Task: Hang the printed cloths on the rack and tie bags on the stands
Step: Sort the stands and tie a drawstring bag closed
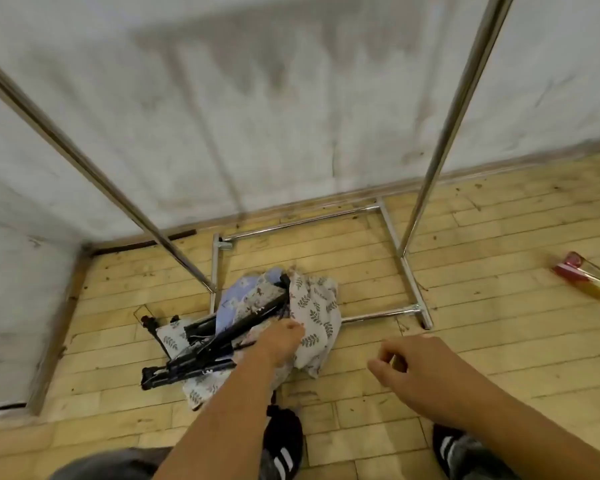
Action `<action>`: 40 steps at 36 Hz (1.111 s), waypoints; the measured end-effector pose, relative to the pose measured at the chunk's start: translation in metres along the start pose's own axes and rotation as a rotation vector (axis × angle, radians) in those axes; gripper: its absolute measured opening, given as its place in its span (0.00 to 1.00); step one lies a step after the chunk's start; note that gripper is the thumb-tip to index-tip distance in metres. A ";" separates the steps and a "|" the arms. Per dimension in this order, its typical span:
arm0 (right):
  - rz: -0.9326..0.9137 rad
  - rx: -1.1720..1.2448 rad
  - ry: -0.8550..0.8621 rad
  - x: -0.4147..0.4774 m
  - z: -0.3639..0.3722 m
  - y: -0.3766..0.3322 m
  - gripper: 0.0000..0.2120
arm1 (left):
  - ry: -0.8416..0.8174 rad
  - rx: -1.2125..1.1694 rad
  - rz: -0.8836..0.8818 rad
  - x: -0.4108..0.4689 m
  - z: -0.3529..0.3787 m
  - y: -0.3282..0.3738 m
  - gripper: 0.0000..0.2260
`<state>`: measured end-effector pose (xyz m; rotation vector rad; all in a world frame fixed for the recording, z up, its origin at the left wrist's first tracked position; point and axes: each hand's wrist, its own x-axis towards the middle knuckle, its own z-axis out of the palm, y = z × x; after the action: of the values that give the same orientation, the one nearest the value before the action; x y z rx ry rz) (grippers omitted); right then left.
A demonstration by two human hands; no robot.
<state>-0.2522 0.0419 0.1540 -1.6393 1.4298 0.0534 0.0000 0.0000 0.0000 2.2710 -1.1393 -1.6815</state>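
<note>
Gripping the cloths (314, 306) with left hand (283, 342); right hand (416, 368) hangs loosely curled, holding nothing. Cloths piled on floor (465, 341) at rack (408, 275) base, stands (191, 370) lying across them, long axis near-left to far-right.

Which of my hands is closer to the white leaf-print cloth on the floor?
Left. The left hand touches the leaf-print cloth at its left side; the right hand hangs over the floor to the cloth's right, apart from it.

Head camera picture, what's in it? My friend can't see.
Someone's left hand touches a heap of printed white and blue cloths and folded black stands on the wooden floor, by a shiny metal rack. The right hand hovers empty.
</note>
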 end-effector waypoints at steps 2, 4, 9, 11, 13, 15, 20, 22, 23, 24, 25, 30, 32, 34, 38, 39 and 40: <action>0.021 -0.010 -0.030 0.008 0.001 0.003 0.11 | 0.020 0.002 -0.061 0.011 0.004 -0.005 0.13; 0.028 -0.016 -0.045 0.010 0.002 0.000 0.12 | 0.037 0.013 -0.059 0.025 0.006 -0.015 0.12; 0.058 0.012 -0.024 0.024 0.007 -0.007 0.12 | 0.044 0.085 0.008 0.044 0.011 -0.039 0.17; 0.054 0.009 -0.008 0.030 0.009 -0.010 0.12 | 0.047 0.089 0.021 0.051 0.010 -0.044 0.18; 0.055 0.021 -0.007 0.035 0.012 -0.012 0.12 | 0.038 0.084 0.018 0.060 0.010 -0.047 0.18; 0.067 0.039 -0.007 0.038 0.014 -0.013 0.13 | 0.034 0.073 0.010 0.066 0.010 -0.049 0.18; 0.116 0.039 -0.008 0.044 0.016 -0.010 0.13 | -0.005 0.035 0.015 0.080 0.017 -0.048 0.21; 0.133 0.036 -0.006 0.048 0.019 -0.007 0.13 | -0.020 0.015 -0.003 0.088 0.020 -0.047 0.22; 0.136 0.034 -0.007 0.049 0.020 -0.005 0.13 | -0.023 -0.004 -0.009 0.091 0.021 -0.046 0.22; 0.143 0.033 -0.012 0.050 0.020 -0.004 0.13 | -0.027 -0.021 -0.019 0.092 0.022 -0.043 0.22; 0.146 0.035 -0.012 0.051 0.021 -0.002 0.13 | -0.033 -0.037 -0.026 0.095 0.023 -0.042 0.22; 0.164 0.039 -0.009 0.051 0.020 0.004 0.12 | -0.060 -0.089 -0.067 0.097 0.024 -0.042 0.24; 0.175 0.044 -0.006 0.051 0.019 0.006 0.12 | -0.049 -0.120 -0.028 0.097 0.026 -0.042 0.22; 0.188 0.055 -0.010 0.051 0.019 0.006 0.13 | -0.045 -0.132 -0.016 0.095 0.027 -0.039 0.23; 0.203 0.063 -0.040 0.048 0.016 0.003 0.12 | -0.040 -0.139 -0.070 0.097 0.033 -0.035 0.24; 0.203 0.062 -0.045 0.048 0.016 0.003 0.12 | -0.049 -0.158 -0.085 0.097 0.034 -0.034 0.20; 0.207 0.062 -0.050 0.047 0.016 0.003 0.13 | -0.055 -0.172 -0.095 0.094 0.036 -0.031 0.15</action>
<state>-0.2314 0.0169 0.1165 -1.4261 1.5432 0.1658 -0.0046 -0.0231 -0.1027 2.2182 -0.8707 -1.8105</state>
